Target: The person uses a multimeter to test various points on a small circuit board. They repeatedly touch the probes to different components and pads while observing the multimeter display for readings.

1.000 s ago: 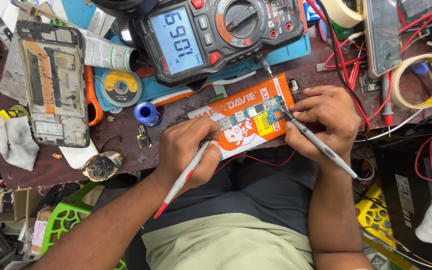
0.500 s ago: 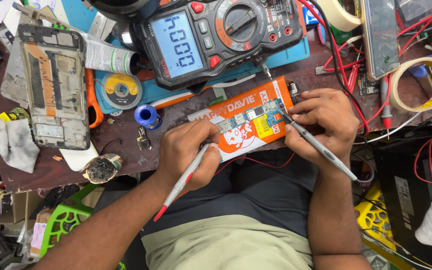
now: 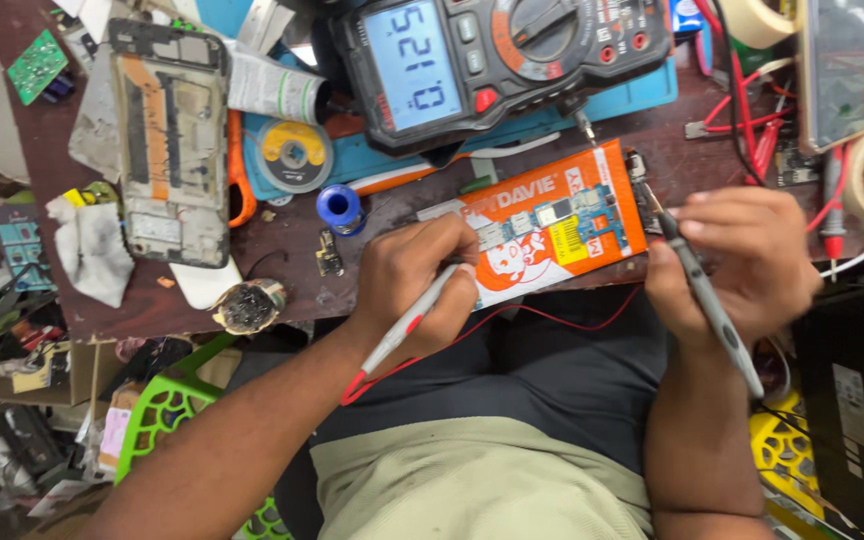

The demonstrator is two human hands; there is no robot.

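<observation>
Between both hands' fingers (image 3: 452,262) lies the circuit board (image 3: 552,215), probes touching.

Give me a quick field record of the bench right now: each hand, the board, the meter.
left hand: holds red-tipped probe, tip on circuit board
right hand: holds grey probe, tip at board's right end
board support: orange card on the table edge
multimeter: above the board, display lit
beside it: opened phone frame, blue spool
</observation>
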